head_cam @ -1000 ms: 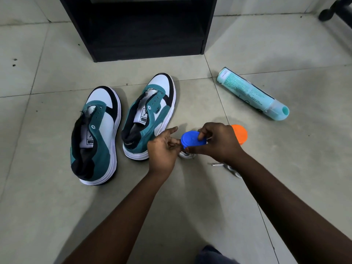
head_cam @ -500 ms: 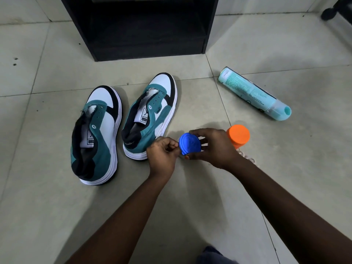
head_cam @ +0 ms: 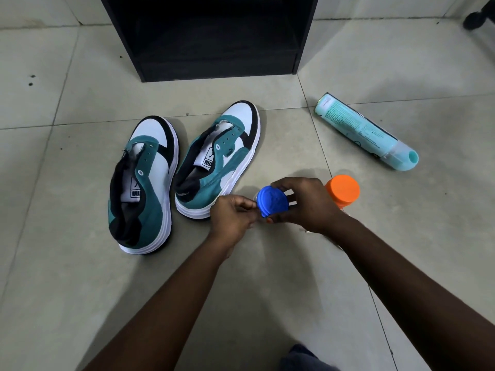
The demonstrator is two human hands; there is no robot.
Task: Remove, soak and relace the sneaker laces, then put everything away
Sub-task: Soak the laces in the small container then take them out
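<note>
Two teal, white and black sneakers lie side by side on the tiled floor with no laces in their eyelets, the left sneaker (head_cam: 142, 188) and the right sneaker (head_cam: 219, 159). My right hand (head_cam: 308, 204) grips a small container with a blue lid (head_cam: 272, 201), tilted so the lid faces me. My left hand (head_cam: 233, 218) has its fingers curled, with the fingertips pinching the lid's left rim. The container's body is mostly hidden behind the lid and my fingers. I cannot make out the laces.
An orange-capped container (head_cam: 344, 190) stands just behind my right hand. A teal spray can (head_cam: 367, 132) lies on its side at the right. A black open cabinet (head_cam: 214, 38) stands at the back. A dark chair foot (head_cam: 479, 14) shows at the top right.
The blue lid has tipped from flat to facing me and sits a little higher. Both hands closed in on it. The white laces seen on the floor earlier are now behind my hands.
</note>
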